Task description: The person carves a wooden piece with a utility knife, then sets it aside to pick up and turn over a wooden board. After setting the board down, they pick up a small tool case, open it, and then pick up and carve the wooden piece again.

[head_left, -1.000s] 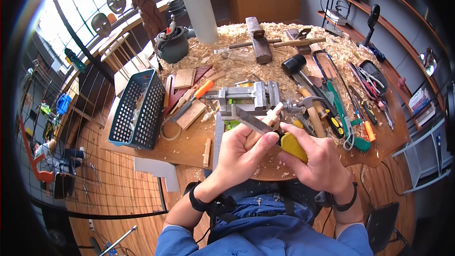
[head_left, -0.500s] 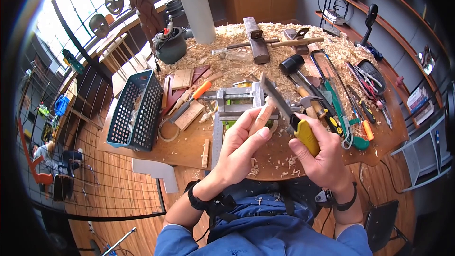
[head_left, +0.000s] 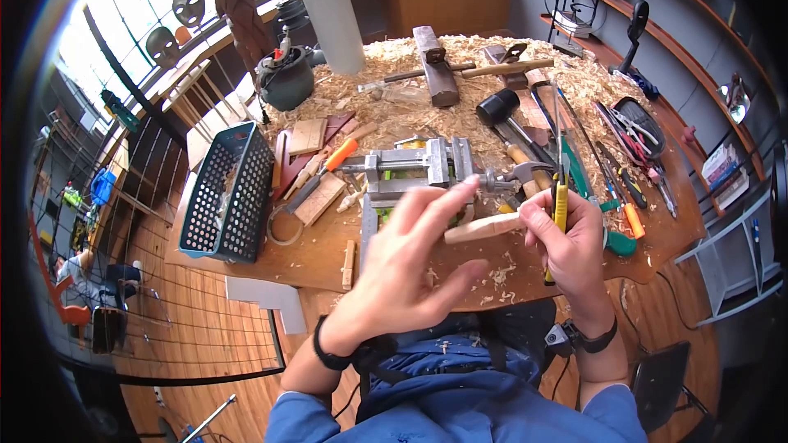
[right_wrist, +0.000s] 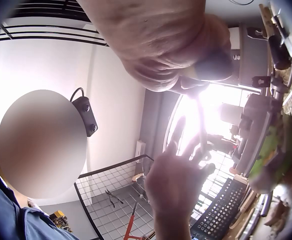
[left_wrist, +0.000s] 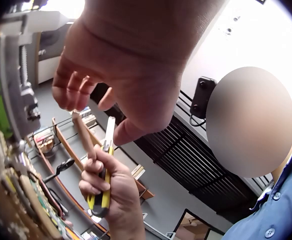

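Note:
In the head view the right hand holds both a yellow-and-black utility knife, blade pointing up, and one end of a slim carved wooden stick that points left. The left hand is beside the stick's free end, its fingers spread and slightly blurred, with nothing gripped. The left wrist view shows the stick and knife together in the right hand, below the left hand. Glare in the right wrist view hides most of the stick.
A metal vise stands on the bench just beyond the hands. A perforated basket is at the left; a mallet, a hammer and other tools lie right. Wood shavings cover the back.
The left hand has let go of the stick and opened. The stick is now in the right hand, turned to point left, and the knife has swung from slanting to nearly upright.

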`<state>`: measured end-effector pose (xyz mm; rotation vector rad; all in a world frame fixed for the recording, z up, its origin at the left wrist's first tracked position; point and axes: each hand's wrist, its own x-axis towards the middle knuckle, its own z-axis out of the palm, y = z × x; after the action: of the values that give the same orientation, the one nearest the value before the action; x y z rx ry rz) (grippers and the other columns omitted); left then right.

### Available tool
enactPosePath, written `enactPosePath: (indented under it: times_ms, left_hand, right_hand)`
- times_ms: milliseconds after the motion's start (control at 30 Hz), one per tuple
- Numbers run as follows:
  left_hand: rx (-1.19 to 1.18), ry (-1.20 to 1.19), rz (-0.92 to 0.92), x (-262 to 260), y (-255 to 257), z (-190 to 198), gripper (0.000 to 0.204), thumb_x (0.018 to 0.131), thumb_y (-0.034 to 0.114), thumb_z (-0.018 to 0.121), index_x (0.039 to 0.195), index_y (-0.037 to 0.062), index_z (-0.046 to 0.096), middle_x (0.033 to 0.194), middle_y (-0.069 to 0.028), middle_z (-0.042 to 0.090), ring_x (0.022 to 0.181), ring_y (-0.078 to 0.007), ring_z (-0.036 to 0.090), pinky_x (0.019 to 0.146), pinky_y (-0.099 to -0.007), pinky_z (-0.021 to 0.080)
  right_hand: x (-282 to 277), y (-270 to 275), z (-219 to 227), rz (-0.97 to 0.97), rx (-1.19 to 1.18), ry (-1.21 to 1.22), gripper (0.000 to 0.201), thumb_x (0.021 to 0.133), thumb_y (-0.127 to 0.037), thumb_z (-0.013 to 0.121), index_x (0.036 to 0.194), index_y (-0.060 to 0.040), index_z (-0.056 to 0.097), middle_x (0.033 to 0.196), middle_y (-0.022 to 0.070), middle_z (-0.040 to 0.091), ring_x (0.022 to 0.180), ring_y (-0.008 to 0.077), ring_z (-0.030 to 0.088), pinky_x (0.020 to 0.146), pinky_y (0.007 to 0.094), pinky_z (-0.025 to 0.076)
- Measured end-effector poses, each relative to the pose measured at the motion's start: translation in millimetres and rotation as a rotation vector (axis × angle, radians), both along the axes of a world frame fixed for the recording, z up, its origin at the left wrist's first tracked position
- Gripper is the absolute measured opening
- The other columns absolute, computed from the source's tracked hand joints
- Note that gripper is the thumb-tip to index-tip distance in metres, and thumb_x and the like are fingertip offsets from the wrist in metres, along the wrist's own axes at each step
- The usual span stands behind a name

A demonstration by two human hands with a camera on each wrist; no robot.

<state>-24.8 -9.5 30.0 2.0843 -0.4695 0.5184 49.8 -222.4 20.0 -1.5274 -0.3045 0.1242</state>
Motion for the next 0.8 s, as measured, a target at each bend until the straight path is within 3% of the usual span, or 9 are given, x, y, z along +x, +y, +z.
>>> enactPosePath:
  times_ms: [33, 200, 300, 367, 400, 533, 700, 767, 800]
  left_hand:
    - [0.051, -0.092, 0.010, -3.9, 8.3, 10.1, 0.069, 0.084, 0.016, 0.076, 0.148, 0.0038, 0.052, 0.113, -0.0184, 0.061, 0.096, -0.0334, 0.063, 0.078, -0.0388, 0.053]
    - [-0.073, -0.275, -0.067, -48.9, 13.1, 28.8, 0.020, 0.068, 0.003, 0.080, 0.087, 0.0034, 0.074, 0.071, -0.0076, 0.065, 0.053, -0.0223, 0.057, 0.056, -0.0368, 0.050]
    - [-0.362, -0.712, -0.324, -50.9, 8.2, 27.8, 0.072, 0.073, 0.004, 0.081, 0.140, 0.0249, 0.062, 0.071, 0.0039, 0.053, 0.048, -0.0096, 0.041, 0.043, -0.0241, 0.025]
    - [-0.253, -0.494, -0.549, -71.0, 30.4, 41.8, 0.083, 0.089, 0.009, 0.075, 0.148, 0.0596, 0.044, 0.086, -0.0015, 0.055, 0.055, -0.0152, 0.045, 0.050, -0.0345, 0.037]
    - [-0.285, -0.399, -0.550, -69.4, 47.4, 32.6, 0.021, 0.070, -0.015, 0.068, 0.064, 0.0044, 0.061, 0.058, -0.0026, 0.058, 0.045, -0.0146, 0.056, 0.044, -0.0251, 0.045]
    - [-0.222, -0.335, -0.545, -89.4, 61.1, 25.0, 0.024, 0.070, -0.019, 0.066, 0.064, 0.0036, 0.060, 0.060, -0.0042, 0.060, 0.048, -0.0131, 0.059, 0.044, -0.0204, 0.044]
    - [-0.302, -0.322, -0.473, -71.2, 44.4, 42.3, 0.020, 0.067, -0.017, 0.065, 0.066, 0.0027, 0.065, 0.056, -0.0029, 0.056, 0.043, -0.0140, 0.053, 0.041, -0.0241, 0.042]
    - [-0.198, -0.339, -0.715, -64.6, 46.1, 59.4, 0.094, 0.088, -0.004, 0.066, 0.139, 0.0709, 0.044, 0.087, -0.0024, 0.055, 0.055, -0.0147, 0.044, 0.050, -0.0305, 0.036]
    - [-0.237, -0.570, -0.507, -59.5, 29.8, 42.6, 0.073, 0.090, 0.000, 0.065, 0.148, 0.0418, 0.051, 0.082, -0.0007, 0.052, 0.055, -0.0102, 0.040, 0.051, -0.0246, 0.033]
  right_hand:
    - [0.5, 1.0, -0.6, -0.010, -0.013, 0.001, 0.010, 0.096, -0.008, 0.071, 0.090, -0.0009, 0.069, 0.075, 0.0006, 0.066, 0.063, 0.0066, 0.061, 0.058, 0.0214, 0.046]
    - [2.9, -0.3, -1.8, -0.100, 0.053, -0.059, 0.010, 0.096, -0.009, 0.072, 0.090, -0.0016, 0.070, 0.075, 0.0005, 0.066, 0.063, 0.0060, 0.061, 0.059, 0.0218, 0.047]
    - [3.4, -0.9, -3.5, -0.100, 0.014, -0.068, 0.012, 0.097, -0.012, 0.073, 0.090, -0.0022, 0.070, 0.074, -0.0003, 0.066, 0.064, 0.0057, 0.062, 0.059, 0.0215, 0.048]
    - [1.3, 1.1, -4.0, -0.104, 0.005, -0.088, 0.012, 0.097, -0.011, 0.073, 0.090, -0.0024, 0.070, 0.075, -0.0001, 0.067, 0.064, 0.0056, 0.063, 0.060, 0.0212, 0.048]
    - [0.1, 2.1, -3.6, -0.103, 0.002, -0.075, 0.011, 0.097, -0.011, 0.073, 0.090, -0.0024, 0.070, 0.075, -0.0002, 0.067, 0.064, 0.0056, 0.063, 0.060, 0.0210, 0.048]
    - [-1.3, 4.7, -5.6, -0.095, -0.009, -0.076, 0.011, 0.097, -0.011, 0.074, 0.091, -0.0021, 0.071, 0.076, 0.0003, 0.068, 0.065, 0.0057, 0.064, 0.060, 0.0209, 0.048]
    - [-3.8, 6.1, -7.1, -0.111, 0.000, -0.107, 0.012, 0.096, -0.012, 0.075, 0.093, -0.0004, 0.072, 0.075, 0.0021, 0.070, 0.064, 0.0061, 0.064, 0.057, 0.0202, 0.044]
    - [-4.4, 4.8, -5.0, -0.109, -0.022, -0.088, 0.013, 0.096, -0.012, 0.075, 0.093, 0.0001, 0.072, 0.073, 0.0023, 0.069, 0.063, 0.0060, 0.063, 0.055, 0.0202, 0.041]
    - [-5.5, 4.7, -4.8, -0.111, -0.036, -0.089, 0.013, 0.096, -0.012, 0.075, 0.093, 0.0000, 0.072, 0.073, 0.0023, 0.069, 0.063, 0.0061, 0.063, 0.055, 0.0203, 0.041]
